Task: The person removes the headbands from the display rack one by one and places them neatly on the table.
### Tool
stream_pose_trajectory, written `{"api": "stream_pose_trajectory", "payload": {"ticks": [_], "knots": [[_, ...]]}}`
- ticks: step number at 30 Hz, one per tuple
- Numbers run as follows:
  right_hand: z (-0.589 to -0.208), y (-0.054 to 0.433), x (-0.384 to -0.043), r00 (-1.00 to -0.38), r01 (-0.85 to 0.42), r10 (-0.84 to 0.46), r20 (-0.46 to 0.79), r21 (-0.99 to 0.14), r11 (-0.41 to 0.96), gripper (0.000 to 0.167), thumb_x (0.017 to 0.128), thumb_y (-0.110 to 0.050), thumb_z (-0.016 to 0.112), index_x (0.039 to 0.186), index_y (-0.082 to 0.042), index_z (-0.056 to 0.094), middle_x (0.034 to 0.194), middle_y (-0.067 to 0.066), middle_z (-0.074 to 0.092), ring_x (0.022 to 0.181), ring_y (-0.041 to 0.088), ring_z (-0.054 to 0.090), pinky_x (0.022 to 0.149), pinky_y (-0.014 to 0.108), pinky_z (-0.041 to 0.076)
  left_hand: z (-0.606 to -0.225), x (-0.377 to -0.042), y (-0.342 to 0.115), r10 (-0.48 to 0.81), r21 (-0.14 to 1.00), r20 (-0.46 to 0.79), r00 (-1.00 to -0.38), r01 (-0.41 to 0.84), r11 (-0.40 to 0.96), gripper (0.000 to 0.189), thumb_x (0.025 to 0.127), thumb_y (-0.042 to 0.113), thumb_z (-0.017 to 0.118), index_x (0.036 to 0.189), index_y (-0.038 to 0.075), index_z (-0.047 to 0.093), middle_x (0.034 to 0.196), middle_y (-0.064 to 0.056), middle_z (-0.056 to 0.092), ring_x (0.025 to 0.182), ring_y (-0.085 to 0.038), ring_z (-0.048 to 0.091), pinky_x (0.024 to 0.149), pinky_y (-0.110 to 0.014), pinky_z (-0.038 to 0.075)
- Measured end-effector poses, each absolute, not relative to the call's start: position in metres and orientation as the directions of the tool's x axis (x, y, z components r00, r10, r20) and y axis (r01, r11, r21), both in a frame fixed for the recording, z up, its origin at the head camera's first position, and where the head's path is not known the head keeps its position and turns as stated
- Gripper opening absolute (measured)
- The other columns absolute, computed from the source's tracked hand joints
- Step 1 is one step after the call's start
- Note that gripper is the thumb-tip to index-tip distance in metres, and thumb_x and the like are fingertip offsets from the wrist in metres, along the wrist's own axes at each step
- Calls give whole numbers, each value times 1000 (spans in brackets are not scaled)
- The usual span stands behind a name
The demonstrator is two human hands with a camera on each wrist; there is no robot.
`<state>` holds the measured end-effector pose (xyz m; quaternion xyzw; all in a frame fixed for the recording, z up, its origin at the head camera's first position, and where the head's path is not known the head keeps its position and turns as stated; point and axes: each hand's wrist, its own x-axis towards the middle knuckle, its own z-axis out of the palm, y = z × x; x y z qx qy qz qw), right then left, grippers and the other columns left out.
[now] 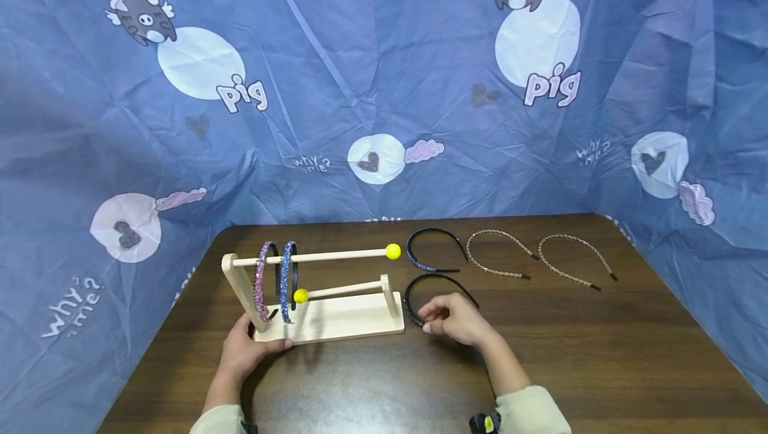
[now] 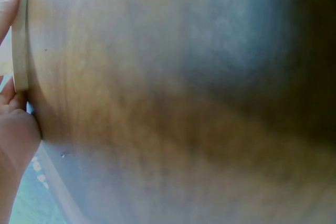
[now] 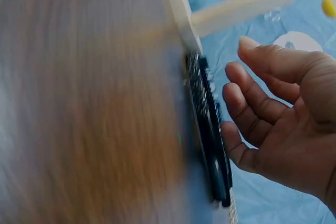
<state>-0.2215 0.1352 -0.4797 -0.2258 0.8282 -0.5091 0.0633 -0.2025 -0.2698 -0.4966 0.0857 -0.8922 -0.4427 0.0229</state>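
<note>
A pale wooden headband stand [image 1: 342, 319] has two rods tipped with yellow balls. A pink glittery headband [image 1: 260, 284] and a blue glittery one [image 1: 286, 284] hang on its taller rod. My left hand [image 1: 243, 351] grips the left end of the stand's base, thumb along the front edge. Right of the stand, a black toothed headband [image 1: 408, 297] lies on the table. My right hand [image 1: 456, 319] hovers over its near side, fingers loosely bent and thumb apart. In the right wrist view, nothing sits between the fingers of the right hand [image 3: 278, 114], beside the black headband [image 3: 207, 124].
Behind the black headband lies a dark blue headband [image 1: 418, 263]. Two beige braided headbands, one [image 1: 501, 273] nearer and the other [image 1: 576, 280] farther right, lie on the brown wooden table [image 1: 648, 347]. A blue printed cloth [image 1: 372, 74] hangs behind and around the table.
</note>
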Motion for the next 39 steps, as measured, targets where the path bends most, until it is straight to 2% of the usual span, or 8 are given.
{"api": "stream_pose_trajectory", "payload": {"ticks": [7, 11, 16, 19, 22, 27, 34, 39], "knots": [[-469, 112, -210, -882, -339, -432, 189, -892, 300, 20, 80, -5, 70, 97, 4, 66, 81, 2, 63, 72, 14, 56, 63, 25, 47, -498, -204, -271, -175, 790, -46, -983, -144, 597, 94, 54, 30, 90, 130, 2, 42, 128, -26, 48, 115, -38, 43, 98, -51, 30], [-456, 97, -202, -868, -361, -445, 221, -896, 260, 19, 83, -3, 67, 99, 6, 65, 85, 7, 63, 75, 14, 56, 66, 26, 48, -499, -204, -271, -174, 789, -47, -984, -144, 597, 94, 54, 31, 90, 130, 3, 43, 127, -26, 48, 115, -38, 43, 98, -51, 31], [-426, 79, -189, -843, -352, -482, 238, -922, 160, 24, 82, 3, 64, 105, 8, 60, 95, 17, 61, 84, 27, 56, 71, 32, 49, -499, -204, -270, -177, 793, -45, -983, -143, 593, 93, 55, 29, 90, 130, 2, 42, 127, -26, 48, 115, -37, 43, 98, -50, 31], [-416, 67, -184, -827, -347, -507, 244, -930, 119, 27, 82, 2, 64, 108, 7, 59, 101, 14, 60, 91, 30, 55, 76, 36, 48, -499, -205, -269, -175, 792, -51, -983, -147, 593, 94, 56, 29, 90, 131, 1, 41, 129, -27, 46, 116, -38, 42, 99, -51, 30], [-414, 56, -183, -817, -343, -519, 250, -935, 89, 30, 81, 1, 64, 110, 7, 57, 105, 13, 59, 95, 30, 55, 80, 39, 48, -499, -204, -270, -176, 790, -60, -983, -154, 593, 95, 56, 29, 90, 132, 1, 40, 129, -27, 45, 117, -39, 41, 99, -52, 29], [-430, 37, -194, -795, -362, -533, 291, -932, 31, 37, 81, -6, 67, 116, 0, 56, 111, 8, 59, 100, 19, 54, 83, 37, 47, -499, -205, -271, -178, 788, -64, -982, -159, 595, 95, 56, 30, 90, 132, 1, 40, 130, -27, 45, 118, -39, 40, 100, -51, 29], [-420, 16, -196, -790, -339, -537, 295, -941, -17, 44, 81, -4, 66, 122, 2, 52, 118, 14, 57, 108, 23, 52, 89, 36, 44, -498, -206, -270, -171, 789, -58, -984, -150, 595, 94, 57, 30, 90, 132, 1, 40, 130, -27, 45, 117, -39, 40, 100, -51, 29], [-432, 0, -208, -791, -334, -523, 319, -940, -68, 48, 81, -9, 69, 125, -6, 51, 119, 13, 57, 108, 16, 52, 89, 31, 44, -497, -203, -269, -164, 793, -52, -985, -140, 593, 93, 57, 27, 90, 132, 0, 40, 128, -28, 46, 116, -38, 42, 99, -50, 30]]}}
